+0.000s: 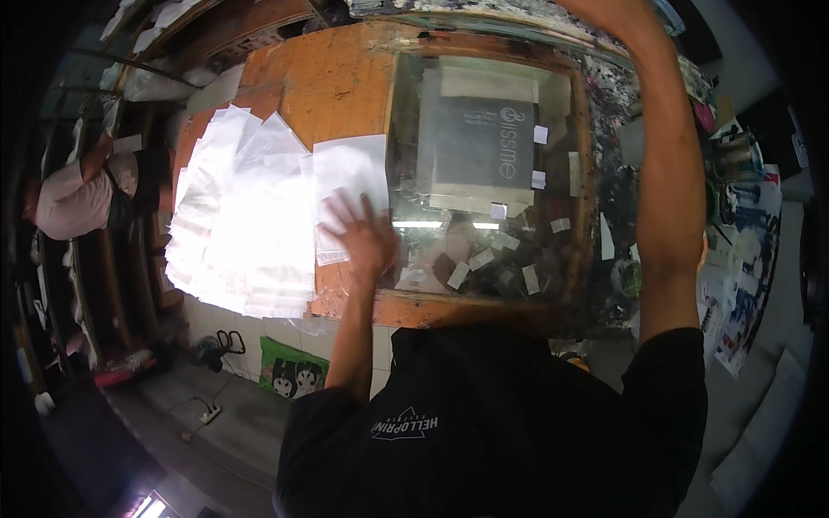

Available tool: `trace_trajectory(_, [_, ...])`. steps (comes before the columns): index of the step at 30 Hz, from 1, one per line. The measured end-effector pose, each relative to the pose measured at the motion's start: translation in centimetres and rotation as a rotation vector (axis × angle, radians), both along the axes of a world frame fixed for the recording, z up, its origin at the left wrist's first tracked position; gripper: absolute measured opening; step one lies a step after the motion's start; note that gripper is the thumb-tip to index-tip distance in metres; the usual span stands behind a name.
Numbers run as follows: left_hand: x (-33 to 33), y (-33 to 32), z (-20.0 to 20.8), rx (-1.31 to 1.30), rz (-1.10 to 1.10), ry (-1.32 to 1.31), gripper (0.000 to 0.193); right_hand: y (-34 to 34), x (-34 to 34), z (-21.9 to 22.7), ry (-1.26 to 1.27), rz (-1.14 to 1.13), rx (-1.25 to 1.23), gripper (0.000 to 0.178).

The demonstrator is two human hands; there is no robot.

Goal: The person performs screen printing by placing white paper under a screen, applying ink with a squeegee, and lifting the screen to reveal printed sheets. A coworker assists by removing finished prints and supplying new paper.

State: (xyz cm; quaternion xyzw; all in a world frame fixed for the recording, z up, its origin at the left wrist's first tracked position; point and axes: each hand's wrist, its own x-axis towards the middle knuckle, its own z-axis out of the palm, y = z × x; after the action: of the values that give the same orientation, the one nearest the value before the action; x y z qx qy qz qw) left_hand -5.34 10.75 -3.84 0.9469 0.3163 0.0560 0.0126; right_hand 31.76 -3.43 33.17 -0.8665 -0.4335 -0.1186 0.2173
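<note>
My left hand (pixel 367 237) lies with fingers spread, a little blurred, over the right part of a single thin white sheet (pixel 350 164). That sheet sits between a fanned pile of thin white sheets (pixel 242 207) and the glass panel (pixel 414 216). My right arm (pixel 672 173) stretches forward along the right side of the table, and its hand lies beyond the top edge of the picture. A dark rectangle with light lettering and a pale border (pixel 475 142) shows at the glass. Small pale tape pieces (pixel 481 259) are scattered near it.
A wooden tabletop (pixel 332 78) carries the pile and the wood-framed glass. Paint-stained surfaces (pixel 613 95) run along the right side. A metal can (pixel 738 157) stands at far right. Another person (pixel 78 198) is by the shelves at left. A green bag (pixel 289 367) sits below the table.
</note>
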Motion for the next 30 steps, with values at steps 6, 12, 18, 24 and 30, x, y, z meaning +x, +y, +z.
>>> trace_trajectory(6, [14.6, -8.7, -2.0, -0.232, -0.261, -0.189, 0.055, 0.3, 1.7, -1.4, -0.01, 0.105, 0.008, 0.056])
trace_trajectory(12, [24.2, -15.5, -2.6, -0.334, -0.349, -0.202, 0.058, -1.4, 0.2, 2.1, 0.288, 0.214, -0.07, 0.048])
trace_trajectory(18, [20.0, -13.8, -1.9, -0.457, -0.272, -0.382, 0.058, -2.5, 1.9, -0.2, 0.247, 0.351, 0.087, 0.035])
trace_trajectory(24, [16.0, -15.4, -1.3, -0.271, -0.305, -0.151, 0.057, -3.5, 3.0, -1.2, 0.168, 0.319, 0.079, 0.035])
trace_trajectory(30, [14.7, -15.3, -1.7, -0.302, -0.333, -0.181, 0.057, -2.9, 1.8, -1.0, 0.276, 0.245, 0.038, 0.037])
